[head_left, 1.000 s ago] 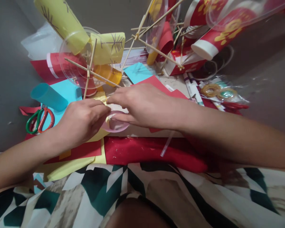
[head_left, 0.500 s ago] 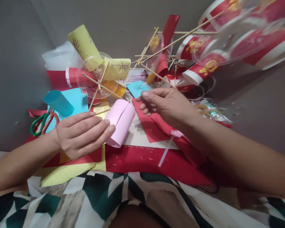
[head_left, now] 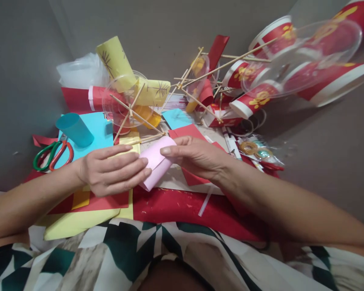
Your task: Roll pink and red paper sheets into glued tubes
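Note:
A tube of rolled pink paper (head_left: pixel 158 161) is held between both hands, tilted, its overlapping seam facing up. My left hand (head_left: pixel 117 169) grips its left end, fingers laid along the outside and the thumb hidden. At the other end my right hand (head_left: pixel 197 157) pinches the rim, thumb on top and the other fingers partly hidden behind. Just beyond the tube, thin wooden sticks (head_left: pixel 131 111) are crossed and joined in front of a clear plastic lid (head_left: pixel 109 87). Red paper (head_left: pixel 188 131) lies under my right hand.
Scissors (head_left: pixel 56 155) and a blue paper tube (head_left: pixel 74 129) are at the left. Yellow paper tubes (head_left: pixel 117 60) stand behind. Red and white paper cups (head_left: pixel 259 99) with sticks rise at the right, above a clear bag (head_left: pixel 261 149). A translucent strip (head_left: pixel 205 202) lies near the front.
My right hand has moved left and down onto the pink paper tube and now grips its upper end. My left hand keeps its hold. The view has shifted slightly.

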### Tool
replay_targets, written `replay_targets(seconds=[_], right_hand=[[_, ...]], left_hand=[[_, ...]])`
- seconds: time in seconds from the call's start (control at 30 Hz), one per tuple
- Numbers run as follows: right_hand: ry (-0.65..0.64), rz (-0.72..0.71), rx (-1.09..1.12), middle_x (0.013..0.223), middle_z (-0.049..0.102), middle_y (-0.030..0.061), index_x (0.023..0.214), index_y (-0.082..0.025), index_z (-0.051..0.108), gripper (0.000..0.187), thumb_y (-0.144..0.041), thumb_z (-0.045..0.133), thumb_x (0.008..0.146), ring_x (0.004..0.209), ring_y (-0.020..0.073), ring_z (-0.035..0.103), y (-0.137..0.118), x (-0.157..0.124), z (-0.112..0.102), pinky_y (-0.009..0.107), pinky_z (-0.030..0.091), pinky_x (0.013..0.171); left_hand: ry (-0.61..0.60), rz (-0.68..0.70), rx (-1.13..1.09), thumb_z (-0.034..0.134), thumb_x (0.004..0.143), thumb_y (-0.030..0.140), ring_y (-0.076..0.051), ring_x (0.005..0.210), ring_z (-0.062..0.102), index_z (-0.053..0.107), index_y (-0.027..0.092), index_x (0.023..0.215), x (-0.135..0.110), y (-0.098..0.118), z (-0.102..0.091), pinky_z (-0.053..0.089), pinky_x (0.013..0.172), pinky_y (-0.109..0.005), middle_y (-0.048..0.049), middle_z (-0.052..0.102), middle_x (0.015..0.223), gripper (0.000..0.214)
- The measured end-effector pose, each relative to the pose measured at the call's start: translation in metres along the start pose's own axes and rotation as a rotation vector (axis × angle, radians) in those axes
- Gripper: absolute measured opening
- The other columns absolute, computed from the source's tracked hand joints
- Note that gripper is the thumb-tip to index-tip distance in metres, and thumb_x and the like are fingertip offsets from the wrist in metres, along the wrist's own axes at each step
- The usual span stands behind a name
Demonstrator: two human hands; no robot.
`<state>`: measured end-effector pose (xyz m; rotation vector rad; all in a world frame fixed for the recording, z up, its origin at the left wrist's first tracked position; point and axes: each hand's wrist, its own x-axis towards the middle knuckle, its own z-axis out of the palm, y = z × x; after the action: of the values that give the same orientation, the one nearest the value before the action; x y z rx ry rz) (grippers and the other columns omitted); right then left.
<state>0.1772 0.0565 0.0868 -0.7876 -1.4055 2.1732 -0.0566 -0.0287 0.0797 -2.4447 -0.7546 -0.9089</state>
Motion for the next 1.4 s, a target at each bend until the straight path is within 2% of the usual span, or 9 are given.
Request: replay_targets(seconds=[0.07,0.1,0.2,0.27,0.4,0.53,0.83,1.27,1.4], right_hand=[[0.09,-0.082,0.041,0.078,0.077,0.0034,0.075,-0.018,0.078,0.022,-0.035,0.087,0.064,0.072,0.0155,0.066,0.0,0.0,0.0,0.032,0.05,0.081],[0.148,-0.144,0.059,0.078,0.077,0.0029,0.075,-0.019,0.078,0.02,-0.034,0.086,0.064,0.074,0.0156,0.066,-0.001,-0.001,-0.001,0.032,0.05,0.083],[0.29,-0.301,0.084,0.076,0.076,0.0008,0.073,-0.021,0.078,0.017,-0.031,0.087,0.064,0.078,0.0156,0.067,-0.003,-0.001,0.001,0.033,0.051,0.089],[0.332,-0.35,0.078,0.078,0.077,0.0001,0.074,-0.022,0.079,0.016,-0.031,0.087,0.065,0.079,0.0155,0.067,-0.002,-0.001,0.004,0.033,0.052,0.089],[0.345,-0.429,0.041,0.085,0.078,-0.0008,0.079,-0.024,0.079,0.01,-0.031,0.083,0.072,0.082,0.0157,0.067,0.005,0.0,0.012,0.034,0.052,0.088],[0.35,-0.439,0.018,0.089,0.079,-0.0012,0.084,-0.026,0.08,0.013,-0.032,0.083,0.073,0.083,0.0166,0.069,0.017,0.002,0.018,0.036,0.053,0.088],[0.293,-0.378,-0.054,0.095,0.08,0.0016,0.089,-0.025,0.08,0.021,-0.041,0.08,0.076,0.088,0.018,0.072,0.027,0.004,0.013,0.036,0.054,0.09],[0.483,-0.434,-0.292,0.085,0.08,0.0008,0.084,-0.024,0.079,0.022,-0.039,0.084,0.07,0.074,0.0168,0.07,0.031,0.017,0.013,0.033,0.055,0.073],[0.435,-0.415,-0.383,0.09,0.079,0.0026,0.092,-0.024,0.079,0.027,-0.039,0.083,0.07,0.082,0.0206,0.071,0.032,0.019,0.008,0.038,0.055,0.082]], left_hand=[[0.006,0.064,-0.048,0.073,0.083,0.015,-0.021,0.105,0.072,0.068,0.032,0.117,0.001,-0.009,0.0,0.058,0.098,-0.037,-0.0019,0.076,0.116,0.039],[0.081,-0.011,-0.054,0.069,0.083,0.011,-0.023,0.107,0.072,0.065,0.03,0.122,0.001,-0.01,0.0,0.059,0.094,-0.038,-0.0052,0.075,0.117,0.044],[0.231,-0.492,-0.251,0.062,0.088,0.016,-0.02,0.098,0.07,0.063,0.024,0.123,0.007,-0.002,-0.002,0.058,0.086,-0.036,-0.0092,0.074,0.114,0.036],[0.151,-0.91,-0.571,0.062,0.092,0.029,-0.016,0.086,0.07,0.066,0.02,0.116,0.014,0.009,-0.004,0.059,0.072,-0.027,-0.0099,0.072,0.115,0.026],[0.0,-1.252,-1.106,0.074,0.083,0.043,-0.011,0.06,0.065,0.068,0.018,0.112,0.027,0.016,-0.001,0.052,0.05,-0.02,-0.0045,0.073,0.092,0.039],[-0.076,-1.319,-1.281,0.08,0.077,0.043,-0.007,0.048,0.059,0.072,0.02,0.111,0.036,0.009,0.01,0.043,0.045,-0.018,0.0018,0.068,0.071,0.041],[-0.022,-1.351,-1.214,0.081,0.075,0.035,-0.006,0.042,0.051,0.075,0.015,0.077,0.034,0.001,0.021,0.037,0.043,-0.017,0.0035,0.058,0.048,0.021],[-0.015,-1.418,-1.386,0.079,0.079,0.034,-0.009,0.043,0.06,0.072,0.012,0.089,0.029,-0.004,0.035,0.044,0.042,-0.016,-0.0006,0.066,0.051,0.025],[0.042,-1.408,-1.398,0.078,0.08,0.032,-0.007,0.042,0.059,0.07,0.012,0.084,0.024,-0.009,0.042,0.045,0.043,-0.014,0.0002,0.065,0.049,0.022]])
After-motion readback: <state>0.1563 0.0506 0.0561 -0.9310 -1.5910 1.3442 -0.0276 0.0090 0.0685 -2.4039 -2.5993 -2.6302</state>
